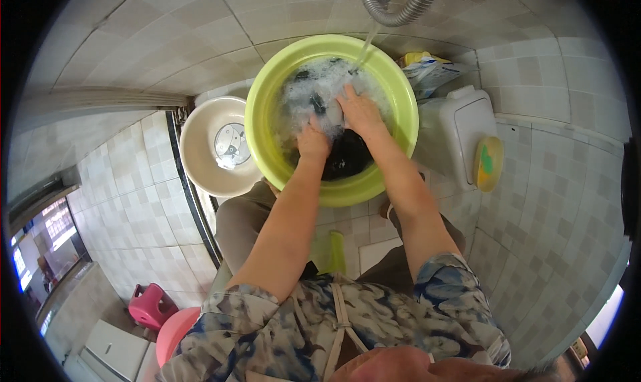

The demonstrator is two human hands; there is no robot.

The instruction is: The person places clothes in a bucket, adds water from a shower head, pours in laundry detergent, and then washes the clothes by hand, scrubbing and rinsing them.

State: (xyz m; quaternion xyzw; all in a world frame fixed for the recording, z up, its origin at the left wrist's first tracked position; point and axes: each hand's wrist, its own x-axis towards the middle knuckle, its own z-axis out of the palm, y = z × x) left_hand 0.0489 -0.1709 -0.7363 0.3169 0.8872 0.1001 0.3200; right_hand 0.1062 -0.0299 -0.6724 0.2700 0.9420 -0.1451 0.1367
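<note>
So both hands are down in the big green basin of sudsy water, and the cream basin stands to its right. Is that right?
Not quite: the cream basin stands to the left of the big green basin, as the head view shows. The left hand and right hand are indeed in the sudsy water.

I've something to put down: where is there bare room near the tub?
Most room: the tiles between the dark strip and pink stool. A smaller patch lies between the tub and the knees, narrowed by a green object. Crowded: left of the tub, the beige basin; right, packages and a white container; inside, left hand and right hand among suds.
</note>
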